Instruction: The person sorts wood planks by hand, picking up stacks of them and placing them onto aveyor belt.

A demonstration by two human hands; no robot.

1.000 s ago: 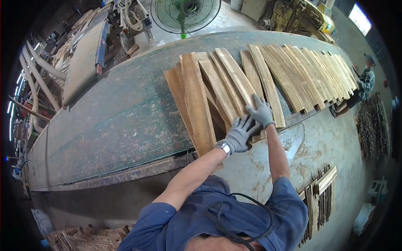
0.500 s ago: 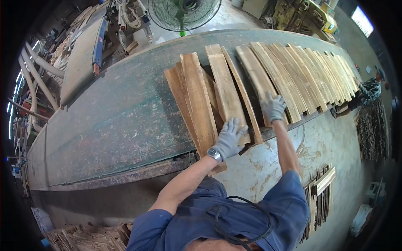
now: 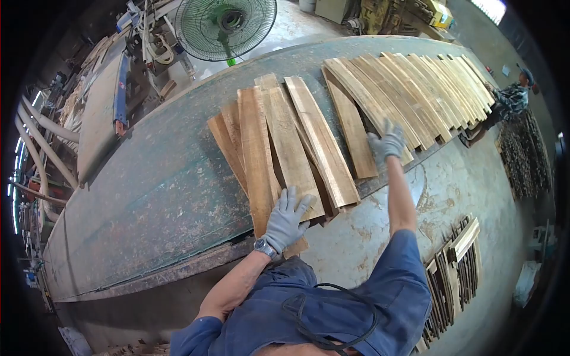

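My left hand (image 3: 286, 221), in a grey glove, lies with spread fingers on the lower ends of a loose group of wooden boards (image 3: 255, 148). Beside that group a lighter board (image 3: 323, 139) lies at a slant, its lower end over the table edge. My right hand (image 3: 389, 142), gloved too, rests with fingers apart on the lower end of a board at the left of a long row of boards (image 3: 409, 95). Between the two groups one board (image 3: 350, 133) lies partly under the row's first board.
The boards lie on a long worn green table (image 3: 154, 190). A fan (image 3: 228, 24) stands beyond it. A co-worker (image 3: 512, 98) is at the table's far right end. More wood is stacked on the floor (image 3: 454, 267) at the lower right.
My left hand has moved left and down with the left boards, which are now spread differently. A board under my right hand has shifted toward the row. The camera view has turned slightly.
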